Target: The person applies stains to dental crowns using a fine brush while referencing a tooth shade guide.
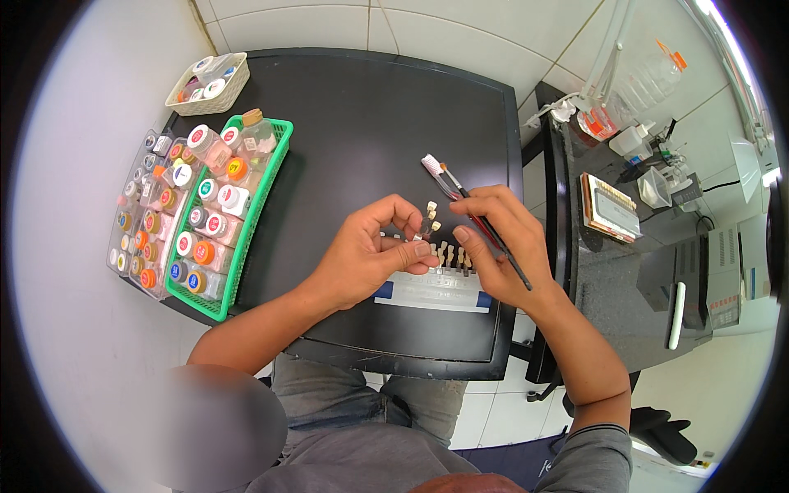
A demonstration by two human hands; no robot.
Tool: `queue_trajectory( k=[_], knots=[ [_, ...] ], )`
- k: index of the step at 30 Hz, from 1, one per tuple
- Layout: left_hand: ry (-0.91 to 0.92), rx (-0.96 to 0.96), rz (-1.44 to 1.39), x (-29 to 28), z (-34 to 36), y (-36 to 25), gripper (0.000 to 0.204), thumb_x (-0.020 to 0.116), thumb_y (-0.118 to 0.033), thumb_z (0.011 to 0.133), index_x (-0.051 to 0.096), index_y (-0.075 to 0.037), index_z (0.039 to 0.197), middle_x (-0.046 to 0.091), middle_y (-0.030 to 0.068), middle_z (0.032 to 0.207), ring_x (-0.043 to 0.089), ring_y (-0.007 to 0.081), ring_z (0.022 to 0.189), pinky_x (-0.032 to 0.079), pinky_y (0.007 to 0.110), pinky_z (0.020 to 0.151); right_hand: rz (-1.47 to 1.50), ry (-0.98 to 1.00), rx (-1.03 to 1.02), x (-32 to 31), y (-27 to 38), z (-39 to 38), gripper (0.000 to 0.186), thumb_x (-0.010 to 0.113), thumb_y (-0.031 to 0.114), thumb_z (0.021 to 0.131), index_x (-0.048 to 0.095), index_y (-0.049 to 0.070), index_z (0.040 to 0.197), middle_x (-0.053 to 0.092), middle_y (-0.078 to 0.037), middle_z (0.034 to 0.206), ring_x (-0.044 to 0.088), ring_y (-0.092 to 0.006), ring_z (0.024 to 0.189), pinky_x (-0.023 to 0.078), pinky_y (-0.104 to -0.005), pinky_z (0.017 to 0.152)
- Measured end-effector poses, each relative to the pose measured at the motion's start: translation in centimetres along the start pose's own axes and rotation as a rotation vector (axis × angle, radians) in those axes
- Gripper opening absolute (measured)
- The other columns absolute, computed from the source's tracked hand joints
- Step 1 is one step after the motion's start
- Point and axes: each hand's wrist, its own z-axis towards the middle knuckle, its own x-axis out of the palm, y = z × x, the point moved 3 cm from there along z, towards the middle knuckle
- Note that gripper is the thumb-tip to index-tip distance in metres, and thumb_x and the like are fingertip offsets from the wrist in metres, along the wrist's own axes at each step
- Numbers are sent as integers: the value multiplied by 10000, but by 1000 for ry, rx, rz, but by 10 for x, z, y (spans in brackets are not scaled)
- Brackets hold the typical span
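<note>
My left hand [357,259] is closed in a pinch, its thumb and index finger gripping a small piece at the fingertips. Small tooth-coloured pieces [432,214] show just beyond those fingertips; whether they join the held piece I cannot tell. My right hand [518,246] curls opposite, with a slim black-handled brush [514,262] running between thumb and fingers across the palm. Beside the brush is a toothbrush [431,164] with white bristles and a reddish handle, partly hidden. Below both hands lies a dental shade guide [431,294], white with blue ends and a row of tooth-shaped tabs [448,255].
A green basket [261,197] of lidded jars stands at the left, next to a clear tray [123,222] of more jars. A cream basket [234,89] sits at the far left corner. On the right-hand counter are a boxed tab set [610,209] and a large clear bottle [649,82].
</note>
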Motion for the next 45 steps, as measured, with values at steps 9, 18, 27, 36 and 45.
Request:
queue_trajectory(
  k=[9, 18, 27, 36, 45],
  knots=[
    [-36, 7, 36, -5, 2, 0, 142, 710, -21, 1058, 606, -14, 1154, 642, 74, 1149, 789, 230, 1061, 678, 289, 865, -9, -207, -105, -18, 2, 1, 167, 700, 54, 1040, 737, -13, 1189, 765, -133, 1001, 735, -273, 916, 562, -412, 915],
    [-63, 22, -112, -1, 6, 1, 240, 699, 23, 1049, 602, 24, 1268, 648, 108, 1224, 761, 277, 1207, 660, 297, 975, 12, -170, -211, -17, 18, -2, 135, 756, 113, 1019, 767, -3, 1087, 782, -76, 866, 729, -227, 797, 525, -504, 979],
    [-18, 8, -125, -1, 5, 4, 328, 664, 60, 1041, 574, 44, 1356, 639, 156, 1318, 746, 266, 1226, 642, 333, 1051, 2, -55, -205, -4, 28, -1, 70, 796, 50, 955, 779, 29, 1020, 765, -45, 910, 684, -231, 760, 517, -463, 898],
    [11, 3, -99, 4, 3, -2, 342, 649, 54, 1042, 579, 53, 1377, 695, 202, 1330, 740, 253, 1229, 635, 334, 1064, 10, -121, -224, -11, 23, -2, 77, 809, 25, 940, 763, 15, 1001, 780, -81, 925, 712, -247, 779, 561, -477, 936],
    [25, -30, -102, 3, 2, 1, 338, 650, 50, 1042, 587, 48, 1374, 721, 205, 1317, 743, 248, 1233, 632, 336, 1064, -44, -62, -229, -6, 36, 1, 105, 806, 12, 934, 763, 26, 1028, 767, -58, 861, 706, -221, 738, 542, -462, 973]
  ],
)
